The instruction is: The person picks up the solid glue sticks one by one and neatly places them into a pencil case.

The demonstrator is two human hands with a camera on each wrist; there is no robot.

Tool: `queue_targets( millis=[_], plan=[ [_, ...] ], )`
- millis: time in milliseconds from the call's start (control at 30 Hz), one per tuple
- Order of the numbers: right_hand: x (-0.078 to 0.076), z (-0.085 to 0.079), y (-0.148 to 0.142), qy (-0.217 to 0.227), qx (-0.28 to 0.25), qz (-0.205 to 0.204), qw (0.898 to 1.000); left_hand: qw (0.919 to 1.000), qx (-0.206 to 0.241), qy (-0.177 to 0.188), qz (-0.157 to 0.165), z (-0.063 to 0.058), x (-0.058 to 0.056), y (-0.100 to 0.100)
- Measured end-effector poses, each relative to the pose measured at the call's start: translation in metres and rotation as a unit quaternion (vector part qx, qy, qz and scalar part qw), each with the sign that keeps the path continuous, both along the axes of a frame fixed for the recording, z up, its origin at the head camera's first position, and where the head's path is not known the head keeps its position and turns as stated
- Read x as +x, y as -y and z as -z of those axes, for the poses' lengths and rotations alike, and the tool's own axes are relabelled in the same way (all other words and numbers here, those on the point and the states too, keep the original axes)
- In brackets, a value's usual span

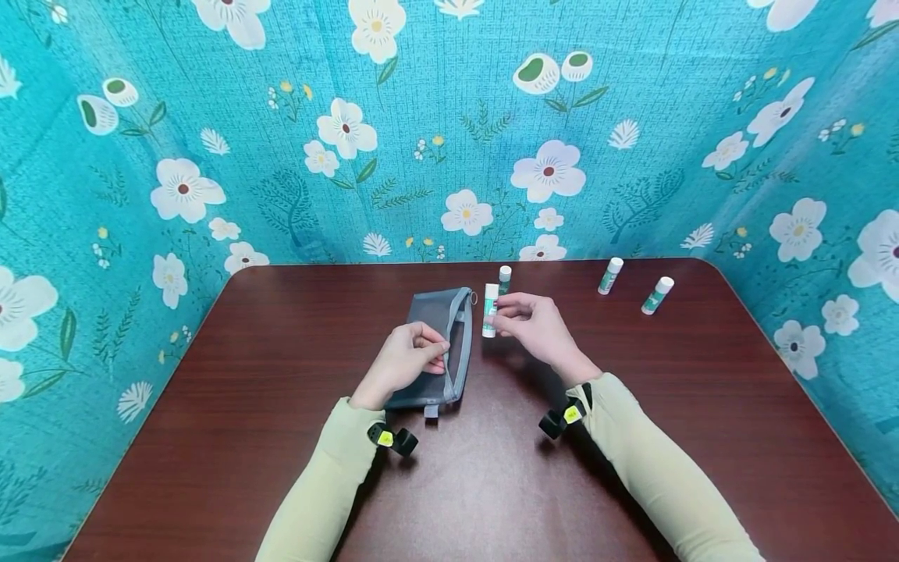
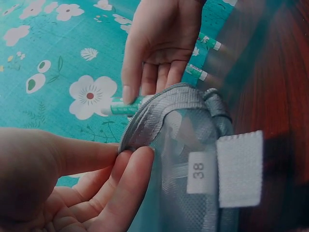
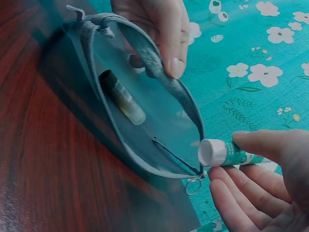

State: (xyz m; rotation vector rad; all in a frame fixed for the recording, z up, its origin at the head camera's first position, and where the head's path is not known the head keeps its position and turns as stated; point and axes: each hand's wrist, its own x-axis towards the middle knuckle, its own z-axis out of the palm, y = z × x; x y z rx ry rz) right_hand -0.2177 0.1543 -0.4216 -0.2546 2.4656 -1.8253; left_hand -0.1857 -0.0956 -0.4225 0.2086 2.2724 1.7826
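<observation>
A grey mesh zipper pouch (image 1: 431,304) lies on the table with its zipper open. My left hand (image 1: 407,361) pinches one edge of that opening between thumb and fingers, as the left wrist view (image 2: 111,179) shows too. Between thumb and fingertips my right hand (image 1: 537,328) grips a white-and-green glue stick (image 1: 489,321), just right of the pouch. In the right wrist view, this glue stick's white end (image 3: 213,152) is right at the pouch mouth, near the zipper ring (image 3: 193,186). Inside the pouch lies a dark-ended tube (image 3: 123,99) with a pale, see-through end.
One more glue stick (image 1: 505,275) stands just behind the held one. Two others, a glue stick (image 1: 610,276) and a glue stick (image 1: 657,296), are at the back right of the brown table (image 1: 281,336). A flowered turquoise cloth (image 1: 421,156) hangs behind.
</observation>
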Motion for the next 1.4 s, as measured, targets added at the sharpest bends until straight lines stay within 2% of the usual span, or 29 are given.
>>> queue_targets(
  millis=[300, 533, 800, 1233, 1400],
  plan=[
    [0.005, 0.004, 0.010, 0.042, 0.009, -0.021, 0.999, 1.0000, 0.004, 0.001, -0.002, 0.003, -0.001, -0.001],
    [0.001, 0.021, 0.013, 0.079, -0.002, -0.037, 0.996, 1.0000, 0.003, 0.005, -0.003, 0.002, 0.000, -0.002],
    [0.000, 0.029, 0.020, 0.118, -0.020, -0.050, 0.992, 0.9999, 0.004, 0.008, -0.005, 0.002, -0.001, -0.002],
    [-0.005, 0.033, 0.029, 0.155, -0.040, -0.033, 0.987, 0.9999, 0.000, 0.012, -0.005, 0.002, -0.001, -0.002],
    [-0.004, 0.033, 0.029, 0.159, -0.047, -0.039, 0.985, 0.9999, 0.004, 0.013, 0.000, 0.002, 0.000, -0.002]
  ],
)
